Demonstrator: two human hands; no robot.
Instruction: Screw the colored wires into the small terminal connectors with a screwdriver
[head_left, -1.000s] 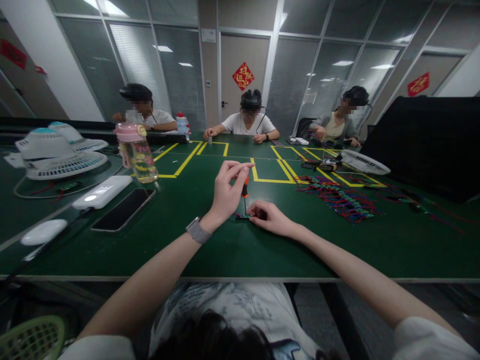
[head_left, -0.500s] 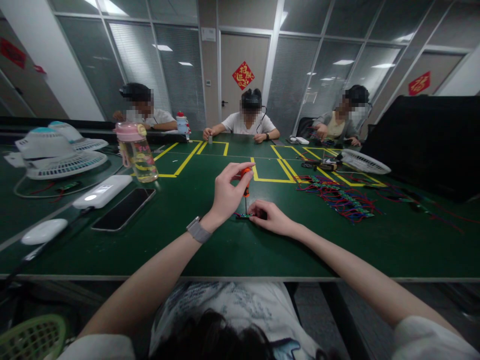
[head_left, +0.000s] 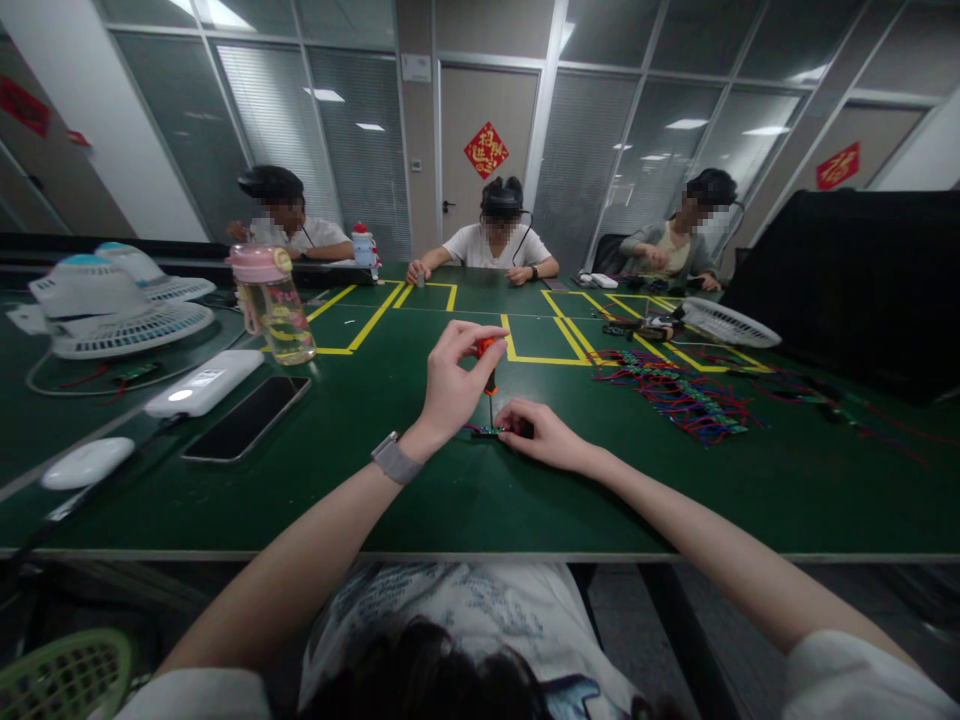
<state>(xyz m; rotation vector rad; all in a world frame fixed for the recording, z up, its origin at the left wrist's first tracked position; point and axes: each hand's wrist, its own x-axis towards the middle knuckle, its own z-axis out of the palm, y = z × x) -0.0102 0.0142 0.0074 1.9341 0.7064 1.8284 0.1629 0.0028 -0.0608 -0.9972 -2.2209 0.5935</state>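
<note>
A small green circuit board lies on the green table in front of me, with thin red and blue wires at its left end. An orange and black screwdriver stands upright over it, its shaft reaching down to the board. My left hand has its thumb and fingers closed around the screwdriver's handle, near the top. At the board's right end, my right hand pinches the edge, fingers curled and resting on the table. The screwdriver's tip is too small to make out.
Several wired circuit boards lie in a row to the right. A phone, a white power bank, a pink-lidded bottle and white fans stand left. A black screen rises at right. Three people sit opposite.
My left hand has shifted very slightly up and left, and the screwdriver's handle leans a touch with it. My right hand and the board stay where they were.
</note>
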